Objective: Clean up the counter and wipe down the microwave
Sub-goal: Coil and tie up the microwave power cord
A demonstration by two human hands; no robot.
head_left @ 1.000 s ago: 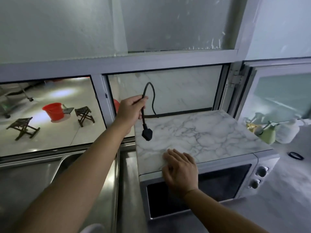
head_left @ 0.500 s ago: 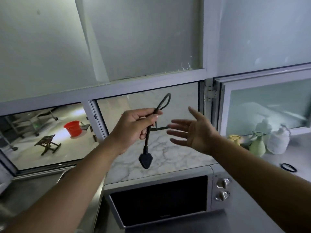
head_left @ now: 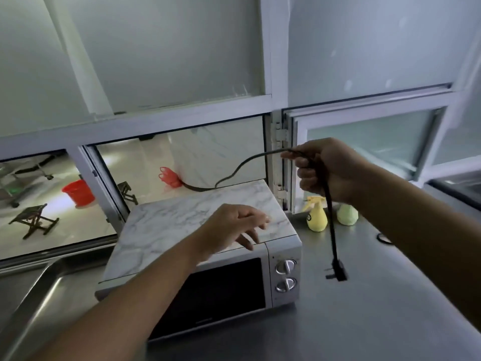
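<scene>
One steel counter [head_left: 364, 321], sink basin [head_left: 31, 295] sunk at left. One microwave [head_left: 208, 256] on counter, centre, marble-look top, two knobs [head_left: 285, 275]. Two hands: right hand [head_left: 328, 170] curled round black cord [head_left: 329, 204], plug [head_left: 338, 273] dangling over counter right of microwave; left hand [head_left: 234, 227] above microwave top, fingers loose, holding nothing. Two spray bottles [head_left: 317, 217] far right by window.

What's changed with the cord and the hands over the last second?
The power cord passed from the left hand to the right hand, which now grips it right of the microwave, plug dangling over the counter. The left hand, now open, hovers above the microwave top. The microwave stays put.
</scene>
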